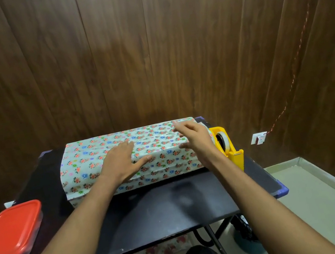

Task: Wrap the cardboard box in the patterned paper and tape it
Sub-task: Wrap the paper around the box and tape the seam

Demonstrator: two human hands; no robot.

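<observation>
On the black table [175, 201], left hand [121, 162] flat on patterned paper [92, 162].

Red-lidded container [11, 234] at black table's [154, 209] left edge; wood-panelled wall [105, 59] behind.

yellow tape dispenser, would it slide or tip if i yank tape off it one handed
The yellow tape dispenser looks tall and narrow, so it may tip sideways. It stands free on the smooth black table, so it would probably slide unless its base is weighted.

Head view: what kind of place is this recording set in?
Probably a room in a home or small office: dark wood-panelled walls, a small black folding table and a tiled floor, with a wall socket low down.
</observation>
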